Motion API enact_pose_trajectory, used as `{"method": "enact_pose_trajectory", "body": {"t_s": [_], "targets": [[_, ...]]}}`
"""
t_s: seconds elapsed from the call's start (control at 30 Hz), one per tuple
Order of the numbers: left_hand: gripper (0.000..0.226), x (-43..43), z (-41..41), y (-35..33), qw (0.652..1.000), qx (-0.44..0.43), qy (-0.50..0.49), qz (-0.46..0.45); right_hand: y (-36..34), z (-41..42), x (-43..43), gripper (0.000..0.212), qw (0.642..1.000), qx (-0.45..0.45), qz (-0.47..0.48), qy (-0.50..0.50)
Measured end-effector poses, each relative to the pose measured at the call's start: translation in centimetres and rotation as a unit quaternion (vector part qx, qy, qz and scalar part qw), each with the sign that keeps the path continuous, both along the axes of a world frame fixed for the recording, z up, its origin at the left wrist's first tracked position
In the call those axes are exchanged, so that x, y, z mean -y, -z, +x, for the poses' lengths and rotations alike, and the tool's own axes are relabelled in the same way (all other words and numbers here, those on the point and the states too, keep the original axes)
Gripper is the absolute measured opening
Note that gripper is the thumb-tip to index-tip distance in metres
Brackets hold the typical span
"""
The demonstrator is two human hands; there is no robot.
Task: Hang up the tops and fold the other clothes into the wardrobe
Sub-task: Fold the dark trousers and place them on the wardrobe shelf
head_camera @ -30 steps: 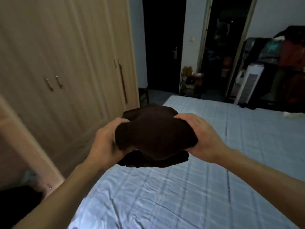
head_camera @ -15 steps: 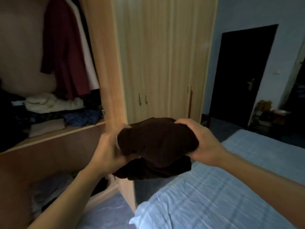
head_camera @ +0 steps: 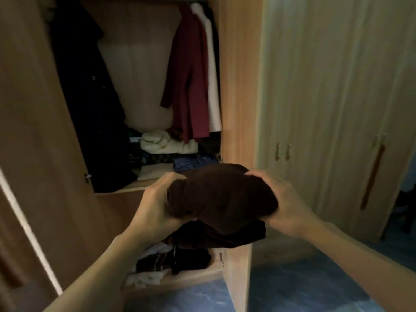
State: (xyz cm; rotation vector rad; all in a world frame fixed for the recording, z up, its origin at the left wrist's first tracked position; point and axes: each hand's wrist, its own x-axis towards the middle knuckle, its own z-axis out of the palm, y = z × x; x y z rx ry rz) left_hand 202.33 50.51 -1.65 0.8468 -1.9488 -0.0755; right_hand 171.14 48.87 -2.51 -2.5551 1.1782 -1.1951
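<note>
Both hands are curled tight round the folded brown garment (head_camera: 221, 199): left hand (head_camera: 157, 207) on its 9 o'clock end, right hand (head_camera: 283, 204) at 3 o'clock, probably squeezing so the fold doesn't flop open. It's mid-air in front of the open wardrobe (head_camera: 236, 97), both forearms stretched forward, cluttered shelf (head_camera: 128, 188) at 11 o'clock.

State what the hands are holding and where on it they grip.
A folded dark brown garment, held in front of the open wardrobe. The left hand grips its left end, the right hand its right end, fingers curled over the top.
</note>
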Motion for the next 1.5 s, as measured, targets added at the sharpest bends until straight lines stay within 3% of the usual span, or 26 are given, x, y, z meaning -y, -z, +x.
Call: {"method": "enact_pose_trajectory", "body": {"t_s": [0.23, 0.67, 1.0, 1.5], "targets": [[0.064, 6.1, 8.4, 2.0, 0.998, -0.025, -0.055, 0.018, 1.0, 8.7, 9.5, 0.079, 0.997, -0.009, 0.000, -0.070], [0.069, 20.2, 21.9, 3.4, 0.995, -0.030, -0.083, 0.051, 1.0, 23.0, 24.5, 0.075, 0.997, -0.018, 0.004, -0.076], [0.067, 31.0, 23.5, 4.9, 0.993, -0.016, -0.098, 0.066, 2.9, 24.9, 36.2, 0.075, 0.994, -0.002, 0.035, -0.102], [0.064, 44.8, 23.4, 0.8, 0.987, -0.005, -0.152, 0.055, 0.4, 26.1, 53.9, 0.079, 0.983, 0.021, 0.021, -0.181]]}}
